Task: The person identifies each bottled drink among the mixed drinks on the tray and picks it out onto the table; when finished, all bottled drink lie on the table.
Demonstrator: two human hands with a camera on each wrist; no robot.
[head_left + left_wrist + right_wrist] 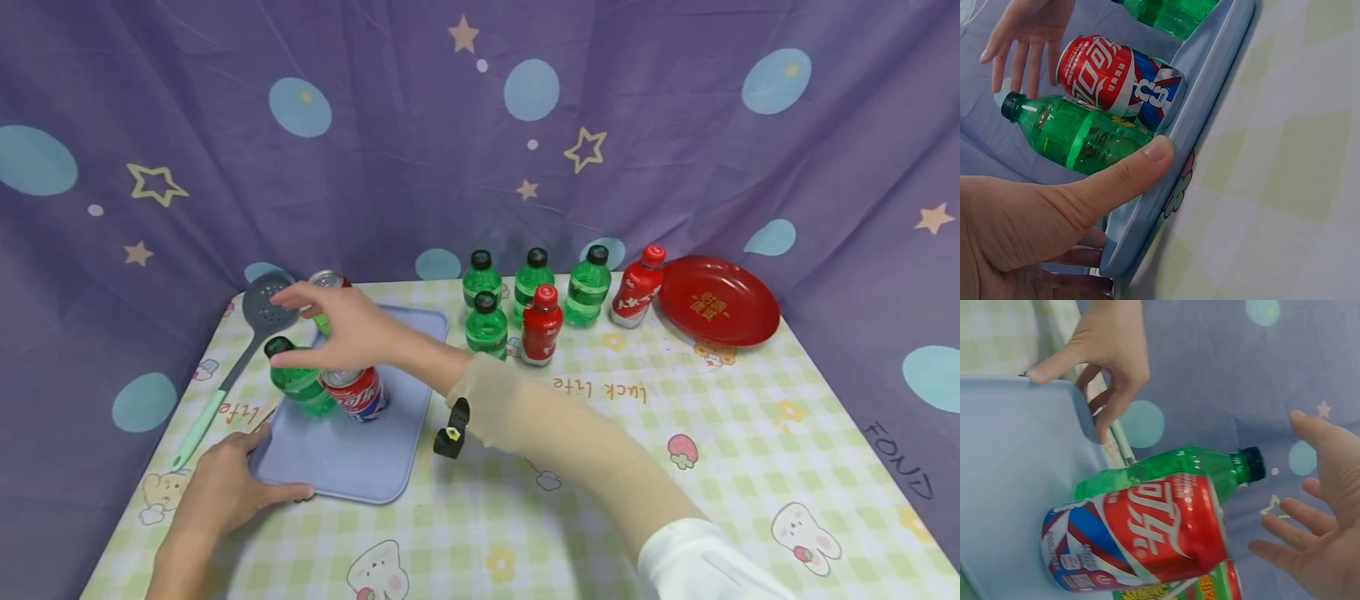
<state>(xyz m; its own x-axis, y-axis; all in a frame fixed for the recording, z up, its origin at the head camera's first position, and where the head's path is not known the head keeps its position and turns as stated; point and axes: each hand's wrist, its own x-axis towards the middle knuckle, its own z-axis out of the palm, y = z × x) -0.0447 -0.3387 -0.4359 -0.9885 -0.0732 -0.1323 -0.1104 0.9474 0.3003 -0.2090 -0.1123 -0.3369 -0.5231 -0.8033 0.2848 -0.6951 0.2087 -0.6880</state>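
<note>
My left hand (225,479) grips the near-left corner of a light blue tray (352,467); its thumb lies at the rim, and its fingers wrap the left side. Over the tray, my right hand (348,329) is spread with nothing in it, thumb and fingers apart. Below it stand a green bottle (1094,134) with a black cap and a red and blue cola can (1141,531), side by side on the tray. Behind them is a green and red can (1210,584), mostly hidden by the right hand in the head view.
A skimmer (262,308) with a mint handle lies left of the tray. Several green bottles (588,287) and two red bottles (542,325) stand at the back middle, right of the tray. A red plate (750,308) sits at the back right, near the curtain (420,150).
</note>
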